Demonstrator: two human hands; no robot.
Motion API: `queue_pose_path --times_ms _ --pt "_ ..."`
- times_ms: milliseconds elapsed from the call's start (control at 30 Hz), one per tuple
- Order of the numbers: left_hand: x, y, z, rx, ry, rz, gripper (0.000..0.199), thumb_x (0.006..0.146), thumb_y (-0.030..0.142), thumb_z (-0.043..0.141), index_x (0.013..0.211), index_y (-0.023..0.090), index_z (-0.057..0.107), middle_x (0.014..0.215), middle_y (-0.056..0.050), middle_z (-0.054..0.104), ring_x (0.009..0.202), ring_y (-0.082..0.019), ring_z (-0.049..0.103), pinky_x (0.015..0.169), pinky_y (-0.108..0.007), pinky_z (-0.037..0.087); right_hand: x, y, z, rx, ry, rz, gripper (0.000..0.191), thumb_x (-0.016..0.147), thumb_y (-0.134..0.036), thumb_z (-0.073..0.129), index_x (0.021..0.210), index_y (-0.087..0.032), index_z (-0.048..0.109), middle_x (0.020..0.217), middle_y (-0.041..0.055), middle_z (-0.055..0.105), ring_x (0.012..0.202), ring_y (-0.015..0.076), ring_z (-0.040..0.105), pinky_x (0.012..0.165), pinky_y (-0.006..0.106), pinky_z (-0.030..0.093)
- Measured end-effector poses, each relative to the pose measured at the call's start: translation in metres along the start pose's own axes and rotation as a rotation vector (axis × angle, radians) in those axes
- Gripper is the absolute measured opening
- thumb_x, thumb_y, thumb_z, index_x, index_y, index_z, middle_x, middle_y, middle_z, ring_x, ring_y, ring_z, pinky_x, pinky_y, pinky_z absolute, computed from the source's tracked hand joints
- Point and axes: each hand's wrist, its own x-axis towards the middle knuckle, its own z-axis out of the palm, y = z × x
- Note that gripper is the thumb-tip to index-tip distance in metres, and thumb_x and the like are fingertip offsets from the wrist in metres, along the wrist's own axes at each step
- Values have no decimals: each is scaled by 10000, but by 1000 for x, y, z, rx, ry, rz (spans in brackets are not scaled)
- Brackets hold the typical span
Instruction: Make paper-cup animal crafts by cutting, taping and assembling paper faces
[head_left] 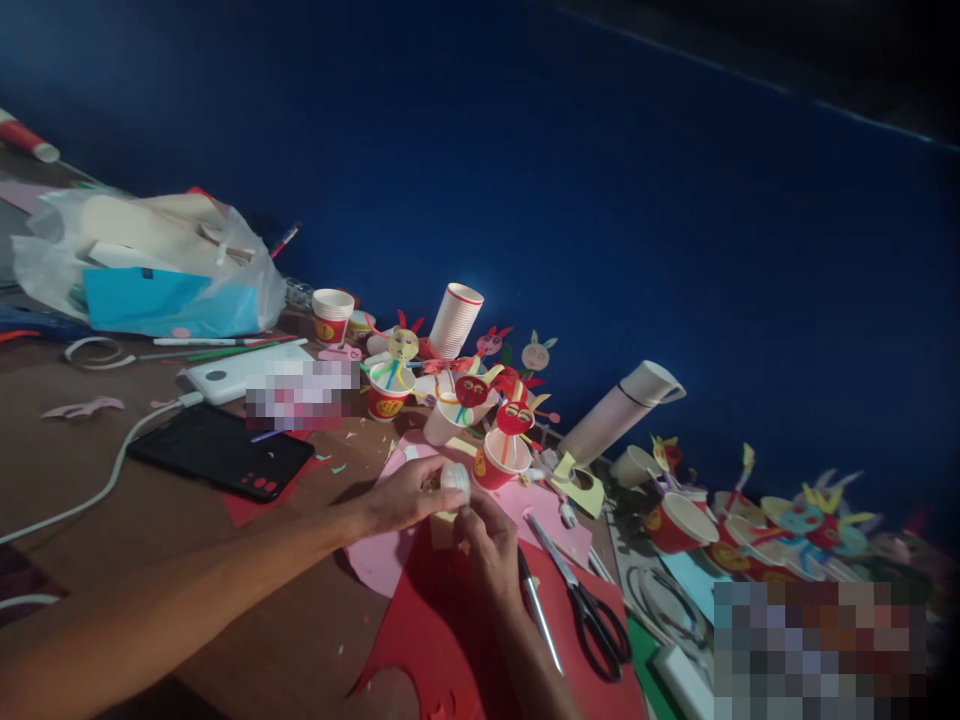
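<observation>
Pale Roll [455, 482] Sitting in a Narrow Grip

The left hand [409, 497] is holding the roll between thumb and fingers, the thumb crossing its lower side and the upper part showing above. The right hand [489, 548] is curling its fingers in at the roll's lower right edge; whether it is pinching anything cannot be told. A pale yellow piece [444, 532] is showing just below the roll.

Gold emblems are marking the red bands of the paper cups, including the front cup [502, 470], but any lettering on them is too blurred to read.

The roll is looking whitish, rounded and faintly ribbed. Flat red paper [435, 630], curved at its cut edge, is partly covering a pink sheet [379, 568]. Black-handled scissors [576, 588] are lying open on the red paper, beside a slim silvery pen [538, 602]. Behind, the front cup is carrying a red paper face [516, 418] with yellow horns, and a smooth white flask [611, 418] is appearing tilted.
</observation>
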Motion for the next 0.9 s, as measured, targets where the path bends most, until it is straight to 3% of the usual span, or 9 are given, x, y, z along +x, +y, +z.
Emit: queue_pose_path --times_ms 100,233,533,733,900 --pt "1 -4 3 -32 35 -53 260 728 405 574 736 155 502 653 37 479 601 -109 440 555 -216 346 0 1 2 5 6 -2 225 776 -261 534 919 -146 663 831 45 675 712 172 578 607 240 439" --pt "1 -8 5 -132 57 -151 275 778 441 491 749 168 487 645 37 499 553 -109 473 513 -218 356 0 0 5 47 -16 26 200 745 -201 537 904 -158 651 617 -5 610 563 147 540 584 253 442" --pt "0 -10 9 -278 32 -307 360 777 532 448 757 175 491 591 18 542 514 -141 516 490 -240 369 0 2 5 105 -18 26 190 784 -335 566 848 -170 635 623 -2 616 508 133 522 566 263 438" --pt "-3 -2 0 -61 -1 -155 250 747 408 543 715 159 547 635 30 503 581 -114 448 527 -215 329 0 3 2 45 2 -2 208 771 -291 557 885 -151 661 787 41 666 669 165 563 581 244 427" --pt "-1 -2 0 -50 43 -73 204 680 307 597 808 157 544 725 19 523 691 -133 480 610 -222 372 -1 5 1 18 -2 1 213 765 -220 519 905 -144 660 711 13 633 599 138 527 534 219 404"
